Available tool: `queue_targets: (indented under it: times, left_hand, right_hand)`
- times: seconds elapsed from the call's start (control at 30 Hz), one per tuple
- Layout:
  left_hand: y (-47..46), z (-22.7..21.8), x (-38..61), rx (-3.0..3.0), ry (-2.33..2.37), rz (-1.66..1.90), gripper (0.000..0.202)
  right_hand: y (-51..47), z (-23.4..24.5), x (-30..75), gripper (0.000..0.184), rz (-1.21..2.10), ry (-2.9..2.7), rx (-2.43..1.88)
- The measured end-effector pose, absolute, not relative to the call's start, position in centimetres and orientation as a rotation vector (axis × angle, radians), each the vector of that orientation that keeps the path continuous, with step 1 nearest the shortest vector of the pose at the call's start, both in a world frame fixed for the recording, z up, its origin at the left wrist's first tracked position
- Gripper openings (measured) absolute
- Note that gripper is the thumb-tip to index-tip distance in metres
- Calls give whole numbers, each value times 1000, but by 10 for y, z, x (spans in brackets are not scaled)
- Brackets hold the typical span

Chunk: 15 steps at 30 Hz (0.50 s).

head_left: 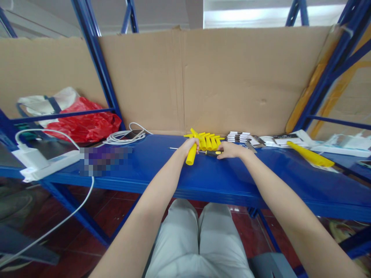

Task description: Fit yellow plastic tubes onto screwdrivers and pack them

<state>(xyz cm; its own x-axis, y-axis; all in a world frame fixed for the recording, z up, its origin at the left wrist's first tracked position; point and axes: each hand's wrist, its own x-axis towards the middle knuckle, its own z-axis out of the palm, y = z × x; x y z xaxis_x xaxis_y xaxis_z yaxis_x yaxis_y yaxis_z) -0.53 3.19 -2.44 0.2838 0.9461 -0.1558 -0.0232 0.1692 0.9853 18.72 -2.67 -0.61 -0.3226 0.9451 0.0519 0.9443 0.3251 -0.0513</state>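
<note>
My left hand [189,146] is closed around a yellow plastic tube-like piece [190,157] with short arms at its far end, tilted towards me. Just to its right, my right hand [228,150] has its thumb and fingers at the butt of a black and yellow screwdriver handle [213,153]. The screwdriver's thin shaft points left and passes behind my left hand. Directly behind both hands, several similar yellow pieces [209,143] lie in a row on the blue shelf [162,170]. My right fingertips are partly hidden.
White-and-black folded packets [238,136] stand beyond my right hand. Farther right lies a yellow cone-like piece [311,155]. A coiled white cable [123,137], a red plastic bag [85,121] and a power strip [55,164] are on the left. Cardboard [226,77] closes the back.
</note>
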Motion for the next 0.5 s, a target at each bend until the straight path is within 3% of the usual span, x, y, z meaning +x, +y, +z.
queue_targets:
  times: [0.1, 0.37, 0.5]
  left_hand:
    - [33, -24, -6, 1132, 1042, 967, 27]
    - [31, -22, -5, 1040, 1078, 1133, 20]
    - [34, -23, -4, 1066, 1139, 1161, 19]
  right_hand:
    - [-32, 3, 196, 8, 14, -2379, -1775]
    - [-52, 25, 232, 36, 404, -1783, -1440]
    - [-46, 22, 232, 50, 325, -1430, -1311]
